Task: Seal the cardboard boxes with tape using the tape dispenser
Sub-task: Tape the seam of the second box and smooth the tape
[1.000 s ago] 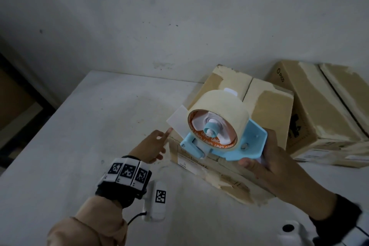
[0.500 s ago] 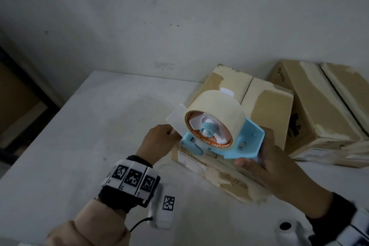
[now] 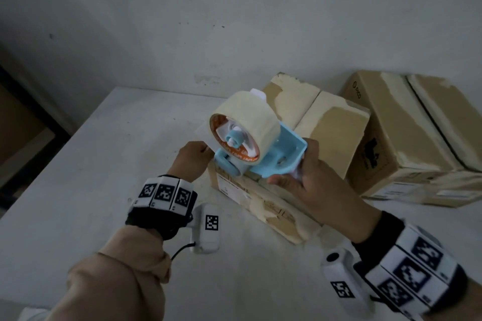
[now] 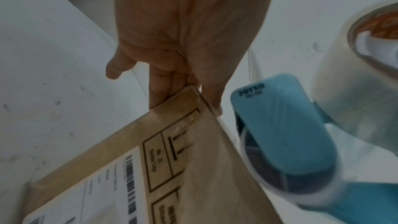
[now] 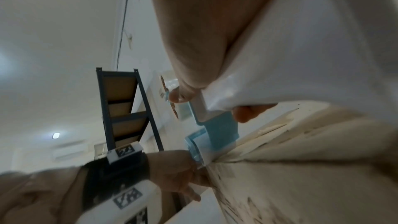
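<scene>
On the white table (image 3: 78,190) in front of you, the nearer cardboard box (image 3: 336,133) lies with its two top flaps closed, and the seam between them shows no fresh strip along it. Your right hand (image 3: 315,185) has its fingers (image 3: 280,180) curled round the white handle of the blue tape dispenser (image 3: 281,154), holding the tool tilted over the near-left corner of that box. Your left hand (image 3: 191,161) is at the same corner: in the left wrist view its fingers (image 4: 163,88) lie straight and close together against the end face of the box, with the thumb over the top edge. A loose tab of tape (image 3: 202,131) shows just behind that hand; whether the fingers pin it to the cardboard I cannot tell.

I judge you are only at the start of this box: the free end is being anchored on the side, and the pull across the seam, the cut and the pressing down are all left to do. Pale patches of old tape residue cover both boxes, so they do not tell what is sealed. The second cardboard box (image 3: 407,133), standing just beside the first on the right, has a dark open seam on top and looks unsealed too.

By count: two boxes, one dispenser, one roll of tape (image 3: 247,114) mounted on it, two hands at work.
</scene>
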{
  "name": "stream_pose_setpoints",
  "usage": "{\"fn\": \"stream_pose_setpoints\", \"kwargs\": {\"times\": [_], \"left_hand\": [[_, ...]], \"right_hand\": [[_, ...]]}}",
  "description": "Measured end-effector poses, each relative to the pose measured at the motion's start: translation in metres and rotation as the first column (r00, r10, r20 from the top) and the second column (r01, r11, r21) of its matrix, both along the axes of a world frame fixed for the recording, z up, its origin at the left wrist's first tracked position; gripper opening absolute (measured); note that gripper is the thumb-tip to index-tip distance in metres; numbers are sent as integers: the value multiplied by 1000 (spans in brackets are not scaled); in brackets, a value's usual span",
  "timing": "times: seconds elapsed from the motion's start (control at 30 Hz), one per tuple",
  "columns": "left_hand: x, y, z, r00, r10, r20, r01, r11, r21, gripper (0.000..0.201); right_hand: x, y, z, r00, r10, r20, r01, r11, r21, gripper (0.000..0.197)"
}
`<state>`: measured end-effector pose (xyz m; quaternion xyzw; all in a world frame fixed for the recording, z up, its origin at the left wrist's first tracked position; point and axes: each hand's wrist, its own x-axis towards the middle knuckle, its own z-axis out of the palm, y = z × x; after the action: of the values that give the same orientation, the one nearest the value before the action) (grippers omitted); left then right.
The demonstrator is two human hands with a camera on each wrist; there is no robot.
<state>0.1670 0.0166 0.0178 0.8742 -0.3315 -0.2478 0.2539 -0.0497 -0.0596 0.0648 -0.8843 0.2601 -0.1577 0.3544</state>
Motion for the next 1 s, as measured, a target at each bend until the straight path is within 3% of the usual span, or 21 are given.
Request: {"fn": "stream_pose_setpoints", "kwargs": {"times": [0.23,0.37,0.47,0.53,0.6,0.7,0.8,1.0], "left_hand": [[-9,4,0,999,44,-14,-45,995,-89,25],[-9,4,-1,1000,24,-2,-24,994,-109,38],[-12,3,-2,999,45,6,-44,992,-114,46],[-15,2,-1,997,73,8,-72,989,-126,41],[-22,2,2,985,97,142,-95,995,-24,42],[-54,0,6,902,-63,428,-7,987,161,54],[-91,-3,-2,879,-233,416,139,960,243,59],[-94,-3,-6,877,-227,422,103,949,297,65]], "right_hand": [[-20,2,-1,1000,4,-24,-6,996,-86,72],[-65,-2,0,999,-47,15,47,999,16,62],[-107,-2,-2,989,-144,-36,145,989,38,94],[-121,-1,-5,979,-194,-67,196,980,16,98],[-119,1,-5,981,-177,-85,179,984,20,91],[-113,0,-1,986,-142,-91,144,989,21,88],[-114,2,-2,988,-133,-82,134,991,10,79],[-116,1,-1,990,-109,-92,110,994,0,91]]}}
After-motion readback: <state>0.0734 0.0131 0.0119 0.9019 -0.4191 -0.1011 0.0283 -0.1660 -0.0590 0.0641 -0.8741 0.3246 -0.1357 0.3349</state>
